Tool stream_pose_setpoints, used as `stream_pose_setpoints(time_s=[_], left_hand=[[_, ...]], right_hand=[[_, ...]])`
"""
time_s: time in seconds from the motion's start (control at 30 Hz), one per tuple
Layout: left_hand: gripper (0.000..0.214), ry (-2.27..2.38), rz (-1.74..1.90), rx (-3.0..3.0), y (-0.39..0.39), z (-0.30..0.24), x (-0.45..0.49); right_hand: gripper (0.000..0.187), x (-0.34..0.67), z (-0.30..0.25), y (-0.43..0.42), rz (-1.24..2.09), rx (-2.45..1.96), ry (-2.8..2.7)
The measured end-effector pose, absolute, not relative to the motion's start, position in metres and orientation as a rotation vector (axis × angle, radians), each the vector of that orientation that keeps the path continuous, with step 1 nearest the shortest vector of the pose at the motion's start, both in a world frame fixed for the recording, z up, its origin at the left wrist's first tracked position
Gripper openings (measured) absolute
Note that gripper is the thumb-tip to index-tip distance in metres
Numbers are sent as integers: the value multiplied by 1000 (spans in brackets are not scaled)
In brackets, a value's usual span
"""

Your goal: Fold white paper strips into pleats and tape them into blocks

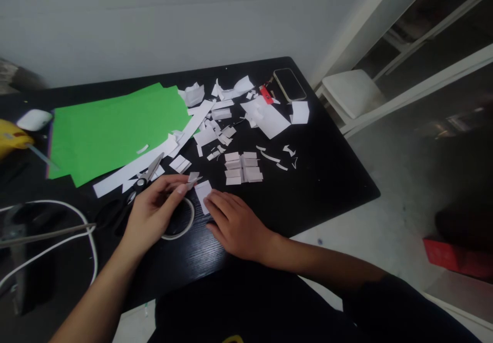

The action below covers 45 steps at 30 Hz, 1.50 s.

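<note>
My left hand (154, 207) is closed, pinching a small folded paper piece (193, 177) between thumb and fingertips. Just right of it, the bent fingers of my right hand (236, 227) press on a white paper slip (202, 193) and partly cover it. A roll of tape (191, 221), seen as a pale ring, lies below my left hand. Scissors (143, 180) with dark handles rest beside that hand, blades pointing away. Beyond my right hand sits a folded paper piece (252, 169) with several cut flaps. A smaller folded piece (179, 164) lies farther left.
Green sheets (119, 127) cover the back left under a long white strip (148, 164). White paper scraps (269, 119) are scattered across the middle. A phone (289, 84) and red tag (265, 95) lie at back right. A yellow glue gun (13, 137) and white cable (82, 217) are left.
</note>
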<state>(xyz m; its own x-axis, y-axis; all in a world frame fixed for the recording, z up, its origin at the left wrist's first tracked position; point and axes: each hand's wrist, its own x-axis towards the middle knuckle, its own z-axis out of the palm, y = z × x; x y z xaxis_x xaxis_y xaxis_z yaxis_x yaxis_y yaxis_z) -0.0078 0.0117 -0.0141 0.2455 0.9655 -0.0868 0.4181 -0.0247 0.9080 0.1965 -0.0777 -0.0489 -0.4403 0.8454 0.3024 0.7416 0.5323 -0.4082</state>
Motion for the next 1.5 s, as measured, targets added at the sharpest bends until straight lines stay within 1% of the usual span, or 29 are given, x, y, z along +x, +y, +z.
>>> stream_pose_setpoints(time_s=[0.1, 0.33, 0.6, 1.0, 1.23, 1.5], left_hand=[[34, 1285, 735, 1723, 11, -18, -9], [36, 1212, 694, 2131, 10, -22, -11], [33, 1156, 711, 2265, 10, -23, -10], [34, 1173, 711, 2258, 13, -22, -11], [45, 1234, 598, 2086, 23, -6, -23], [42, 1111, 517, 2061, 32, 10, -22]], right_hand=[[46, 197, -48, -78, 281, -1317, -2315], [47, 197, -43, -78, 265, -1340, -2331], [48, 197, -42, -80, 259, -1343, -2347], [48, 198, -40, -79, 276, -1355, -2357], [45, 199, -43, -78, 288, -1331, -2333], [43, 212, -41, -75, 350, -1269, -2299]])
